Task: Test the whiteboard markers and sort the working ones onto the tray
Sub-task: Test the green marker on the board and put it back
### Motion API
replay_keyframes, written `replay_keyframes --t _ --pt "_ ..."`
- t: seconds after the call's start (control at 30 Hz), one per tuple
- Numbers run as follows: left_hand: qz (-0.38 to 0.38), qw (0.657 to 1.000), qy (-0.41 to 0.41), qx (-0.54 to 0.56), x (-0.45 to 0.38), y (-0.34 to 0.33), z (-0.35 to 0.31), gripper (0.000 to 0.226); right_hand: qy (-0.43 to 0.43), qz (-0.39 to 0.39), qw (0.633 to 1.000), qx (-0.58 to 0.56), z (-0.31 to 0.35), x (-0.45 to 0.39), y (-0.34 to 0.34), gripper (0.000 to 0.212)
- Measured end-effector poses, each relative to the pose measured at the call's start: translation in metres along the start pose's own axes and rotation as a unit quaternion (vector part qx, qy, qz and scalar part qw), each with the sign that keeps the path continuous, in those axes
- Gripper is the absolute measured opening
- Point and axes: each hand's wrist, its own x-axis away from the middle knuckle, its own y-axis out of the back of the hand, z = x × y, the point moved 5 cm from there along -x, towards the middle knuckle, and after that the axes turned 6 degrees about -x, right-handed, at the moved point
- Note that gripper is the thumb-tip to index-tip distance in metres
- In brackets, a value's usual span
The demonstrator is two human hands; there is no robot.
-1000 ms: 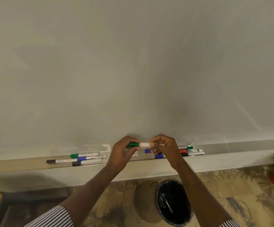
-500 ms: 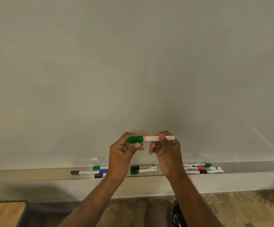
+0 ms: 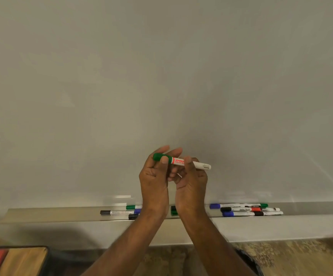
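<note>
Green-capped marker [image 3: 181,161] in both hands, tray [image 3: 62,214] markers partly hidden, seemingly.

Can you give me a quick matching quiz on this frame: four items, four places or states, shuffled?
Items:
1. green marker
2. red-capped marker
3. black-capped marker
4. wooden tabletop

Places or states:
A. on the ledge, left of the hands
B. bottom left corner of the view
C. gripped by the left hand at the cap and the right hand on the barrel, cap still on
D. on the ledge, in the cluster right of the hands

Pairs: 1-C, 2-D, 3-A, 4-B
</note>
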Motion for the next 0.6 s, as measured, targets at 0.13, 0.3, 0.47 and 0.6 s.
replay_keyframes --t 0.13,0.3,0.47,0.6 --pt "-0.022 1.000 -0.017 -0.002 0.002 -0.004 -0.007 0.030 0.000 -0.032 0.999 -0.020 -0.007 0.007 -0.007 0.034" --pt "-0.056 0.998 -0.014 0.000 0.000 -0.003 -0.008 0.028 -0.002 -0.094 0.994 -0.058 -0.007 0.005 -0.004 0.026" --pt "-0.095 0.993 -0.014 0.067 -0.005 -0.006 -0.013 0.025 0.000 -0.141 0.981 -0.137 -0.008 -0.009 0.009 0.032" --pt "-0.025 0.992 -0.116 0.032 -0.013 -0.011 -0.034 0.024 0.060 -0.078 0.990 -0.101 0.015 -0.016 0.001 0.022"
